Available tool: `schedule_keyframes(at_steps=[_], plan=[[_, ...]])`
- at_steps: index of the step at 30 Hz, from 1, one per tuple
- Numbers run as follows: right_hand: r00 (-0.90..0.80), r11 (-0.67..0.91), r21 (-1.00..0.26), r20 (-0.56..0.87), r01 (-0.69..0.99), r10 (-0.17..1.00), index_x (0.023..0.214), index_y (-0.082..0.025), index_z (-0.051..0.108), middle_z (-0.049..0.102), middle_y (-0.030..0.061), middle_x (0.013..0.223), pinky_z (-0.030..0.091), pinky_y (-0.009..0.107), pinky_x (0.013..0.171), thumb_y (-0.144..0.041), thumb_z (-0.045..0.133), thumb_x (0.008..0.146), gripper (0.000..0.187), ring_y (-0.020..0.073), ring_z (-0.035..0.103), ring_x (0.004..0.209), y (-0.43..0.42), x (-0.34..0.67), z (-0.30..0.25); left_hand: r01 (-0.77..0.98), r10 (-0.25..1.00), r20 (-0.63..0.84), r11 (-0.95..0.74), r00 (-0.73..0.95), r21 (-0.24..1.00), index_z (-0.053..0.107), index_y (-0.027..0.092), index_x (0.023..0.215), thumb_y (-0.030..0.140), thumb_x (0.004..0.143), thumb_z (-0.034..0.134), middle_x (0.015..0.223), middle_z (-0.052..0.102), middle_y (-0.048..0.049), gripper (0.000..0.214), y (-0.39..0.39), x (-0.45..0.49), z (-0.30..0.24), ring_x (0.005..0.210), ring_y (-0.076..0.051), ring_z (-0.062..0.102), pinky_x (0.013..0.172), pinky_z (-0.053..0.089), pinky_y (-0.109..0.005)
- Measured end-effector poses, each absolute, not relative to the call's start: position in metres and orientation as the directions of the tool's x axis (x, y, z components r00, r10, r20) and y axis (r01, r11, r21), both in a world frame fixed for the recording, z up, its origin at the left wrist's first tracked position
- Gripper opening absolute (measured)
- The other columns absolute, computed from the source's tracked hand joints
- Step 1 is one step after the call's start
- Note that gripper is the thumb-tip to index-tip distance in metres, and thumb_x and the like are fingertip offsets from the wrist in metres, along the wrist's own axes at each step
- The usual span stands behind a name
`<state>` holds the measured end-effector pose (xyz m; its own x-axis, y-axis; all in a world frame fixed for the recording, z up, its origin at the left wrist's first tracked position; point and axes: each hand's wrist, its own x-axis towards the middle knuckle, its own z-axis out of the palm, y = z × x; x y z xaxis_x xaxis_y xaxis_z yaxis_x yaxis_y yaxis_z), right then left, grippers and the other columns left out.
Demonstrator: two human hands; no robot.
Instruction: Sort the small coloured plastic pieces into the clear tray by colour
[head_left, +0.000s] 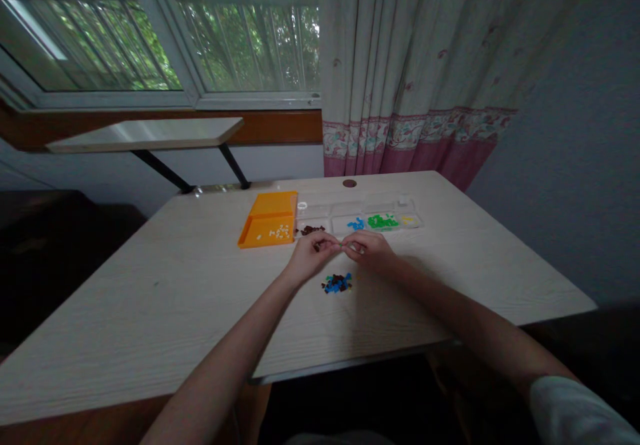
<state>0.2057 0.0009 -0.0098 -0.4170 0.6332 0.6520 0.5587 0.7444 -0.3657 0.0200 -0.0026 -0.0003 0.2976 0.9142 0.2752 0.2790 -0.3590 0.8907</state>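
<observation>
My left hand [316, 252] and my right hand [369, 248] meet fingertip to fingertip above the table. Both are closed in a pinch, and whatever lies between the fingertips is too small to make out. Just below them on the table is a small mixed pile of blue, brown and green pieces [337, 283]. Behind the hands, a clear compartment tray holds brown pieces [312, 230], blue pieces [356, 224], green pieces [383, 222] and a few yellow pieces [407, 220]. An orange box [270, 204] at the left contains white pieces [280, 232].
The pale wooden table [200, 298] reaches back to the window wall. A raised shelf [150, 133] on black legs stands at its back left. A round brown disc [349, 183] lies near the far edge, in front of the curtain [400, 65].
</observation>
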Motion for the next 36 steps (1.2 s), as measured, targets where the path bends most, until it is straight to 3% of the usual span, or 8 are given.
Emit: schedule_keyframes(at_steps=[8,14,18,21,29,36], plan=[[-0.458,0.771,-0.313,0.659,0.555,0.597,0.081,-0.019,0.063,0.06,-0.0002,0.067,0.04,0.019,0.057,-0.025,0.055,0.078,0.01,0.0082,0.051,0.055,0.001,0.207,-0.012,0.308,0.901,0.306,-0.398,0.306,0.864,0.066,0.012,0.073,0.035,0.07,0.065,0.062,0.053,-0.0003,0.022,-0.002,0.019,-0.004,0.058,-0.009,0.043,0.052,0.032,-0.02],[-0.42,0.778,-0.252,0.725,0.575,0.545,0.078,-0.019,0.062,0.057,-0.001,0.06,0.04,0.02,0.056,-0.024,0.052,0.079,0.012,0.0086,0.051,0.054,0.002,0.212,-0.001,0.318,0.878,0.278,-0.412,0.39,0.854,0.066,0.012,0.085,0.032,0.075,0.059,0.068,0.057,-0.0025,0.023,-0.005,0.018,-0.002,0.06,-0.01,0.046,0.053,0.035,-0.02],[-0.337,0.772,-0.225,0.802,0.594,0.493,0.077,-0.019,0.062,0.057,-0.0002,0.059,0.041,0.021,0.056,-0.025,0.051,0.08,0.013,0.0091,0.051,0.052,0.005,0.224,0.013,0.327,0.694,0.274,-0.601,0.665,0.73,0.07,0.017,0.085,0.015,0.076,0.051,0.085,0.06,-0.006,0.021,-0.009,0.017,0.004,0.08,-0.014,0.051,0.073,0.041,-0.027],[-0.299,0.751,-0.225,0.817,0.621,0.492,0.08,-0.019,0.063,0.057,0.0001,0.058,0.042,0.022,0.055,-0.026,0.052,0.08,0.013,0.0097,0.051,0.052,0.007,0.231,0.018,0.389,0.61,0.232,-0.708,0.758,0.59,0.072,0.022,0.084,0.005,0.071,0.047,0.087,0.058,-0.0047,0.033,-0.011,0.017,0.005,0.089,-0.016,0.049,0.085,0.036,-0.031],[-0.269,0.76,-0.203,0.854,0.617,0.446,0.08,-0.019,0.062,0.057,0.0003,0.058,0.042,0.022,0.053,-0.025,0.052,0.08,0.012,0.0097,0.05,0.05,0.008,0.233,0.017,0.571,0.662,0.254,-0.743,0.705,0.35,0.068,0.02,0.092,0.01,0.073,0.048,0.086,0.056,-0.0065,0.03,-0.008,0.01,0.007,0.089,-0.019,0.046,0.084,0.035,-0.033],[-0.282,0.744,-0.238,0.819,0.625,0.5,0.08,-0.019,0.063,0.058,0.0011,0.062,0.041,0.022,0.056,-0.026,0.051,0.08,0.014,0.01,0.05,0.053,0.009,0.238,0.021,0.592,0.666,0.246,-0.743,0.705,0.313,0.064,0.017,0.084,0.019,0.078,0.05,0.082,0.057,-0.0066,0.016,-0.007,0.008,0.008,0.086,-0.02,0.047,0.081,0.036,-0.032]])
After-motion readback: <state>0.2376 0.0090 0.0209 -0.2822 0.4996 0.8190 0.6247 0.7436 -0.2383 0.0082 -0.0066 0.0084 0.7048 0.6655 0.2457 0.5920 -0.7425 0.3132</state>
